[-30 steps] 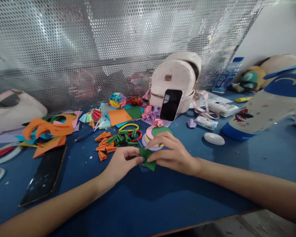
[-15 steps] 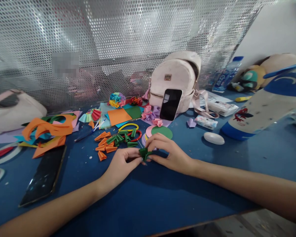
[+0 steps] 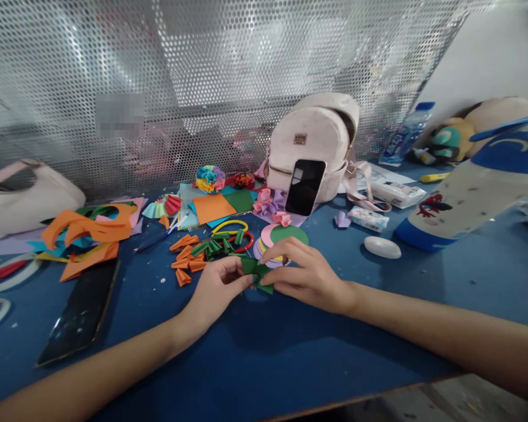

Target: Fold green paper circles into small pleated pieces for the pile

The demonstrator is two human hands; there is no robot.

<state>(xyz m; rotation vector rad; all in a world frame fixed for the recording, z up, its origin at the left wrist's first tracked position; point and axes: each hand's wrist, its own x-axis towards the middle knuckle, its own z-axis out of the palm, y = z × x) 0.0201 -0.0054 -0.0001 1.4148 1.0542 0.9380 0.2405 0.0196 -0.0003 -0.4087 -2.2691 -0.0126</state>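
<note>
Between my two hands, a little above the blue table, is a small piece of green paper [image 3: 264,286], partly folded and partly hidden by fingers. My left hand [image 3: 219,288] pinches its left side between thumb and fingers. On its right side my right hand [image 3: 305,275] grips it with thumb and fingertips. Just beyond my left hand lie several folded orange paper pieces [image 3: 183,276] and several folded green ones [image 3: 211,249]. Paper circles in pink, green, yellow and purple [image 3: 286,234] lie behind my right hand.
A dark phone [image 3: 81,313] lies on the left, near orange paper strips [image 3: 88,225]. At the back, another phone [image 3: 305,187] leans on a pale backpack [image 3: 310,138]. A large blue-and-clear bottle [image 3: 466,187] stands right, beside a white oval object [image 3: 382,247]. Scissors with yellow and red handles [image 3: 230,224] lie mid-table.
The green paper has opened out between my fingers and shows wider and flatter than before. My hands stay in nearly the same place.
</note>
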